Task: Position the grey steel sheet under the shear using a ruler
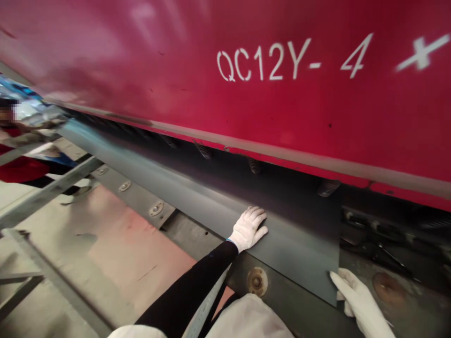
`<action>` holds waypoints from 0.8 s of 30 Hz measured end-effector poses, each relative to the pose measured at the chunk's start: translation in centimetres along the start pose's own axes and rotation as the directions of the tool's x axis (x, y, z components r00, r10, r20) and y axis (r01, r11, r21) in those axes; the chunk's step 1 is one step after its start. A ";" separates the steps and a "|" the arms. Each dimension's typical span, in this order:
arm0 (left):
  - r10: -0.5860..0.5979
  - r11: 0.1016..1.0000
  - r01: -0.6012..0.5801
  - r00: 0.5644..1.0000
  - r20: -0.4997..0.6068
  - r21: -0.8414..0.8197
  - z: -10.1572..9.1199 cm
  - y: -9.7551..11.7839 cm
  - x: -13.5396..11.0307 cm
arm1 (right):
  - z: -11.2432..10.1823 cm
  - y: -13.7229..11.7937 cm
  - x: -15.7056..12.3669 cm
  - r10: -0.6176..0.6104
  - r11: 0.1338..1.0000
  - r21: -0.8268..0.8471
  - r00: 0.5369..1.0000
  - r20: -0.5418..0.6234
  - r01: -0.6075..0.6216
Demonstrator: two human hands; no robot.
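Fingers of the left hand (248, 228) are spread flat on one sheet (282, 234); its near-right corner is touched by the right hand (355, 298), fingers extended.

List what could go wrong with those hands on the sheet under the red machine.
1. The left hand lies flat on the dark metal sheet, close under the red machine body and its springs; it might be crushed if anything there comes down.
2. The right hand touches the sheet's corner edge, which may cut through the thin glove.
3. Another person stands near the sheet's far end; a sudden shift might catch them.
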State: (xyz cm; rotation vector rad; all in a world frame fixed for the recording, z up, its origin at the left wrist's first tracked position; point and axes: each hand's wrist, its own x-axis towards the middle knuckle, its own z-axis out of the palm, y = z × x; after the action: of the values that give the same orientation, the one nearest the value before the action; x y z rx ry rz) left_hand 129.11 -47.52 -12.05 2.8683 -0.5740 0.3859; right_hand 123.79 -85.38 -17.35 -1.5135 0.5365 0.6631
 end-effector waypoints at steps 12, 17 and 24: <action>0.012 0.999 -0.013 1.000 0.009 0.043 2.9 2.7 3.4 | -4.1 -0.6 2.2 -0.086 0.996 0.004 0.995 0.058 0.086; 0.025 0.998 -0.026 1.000 0.010 0.058 3.7 3.5 3.9 | -5.7 0.1 3.2 -0.090 0.996 -0.019 0.991 0.103 0.092; 0.016 0.999 -0.016 1.000 -0.003 0.030 3.3 2.9 4.5 | -5.3 -1.8 1.9 -0.095 0.995 -0.028 0.993 0.075 0.097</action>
State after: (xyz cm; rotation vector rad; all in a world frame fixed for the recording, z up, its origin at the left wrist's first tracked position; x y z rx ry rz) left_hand 132.64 -52.52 -13.44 2.8929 -0.5954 0.4044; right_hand 126.86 -90.41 -17.36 -1.5286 0.3963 0.6524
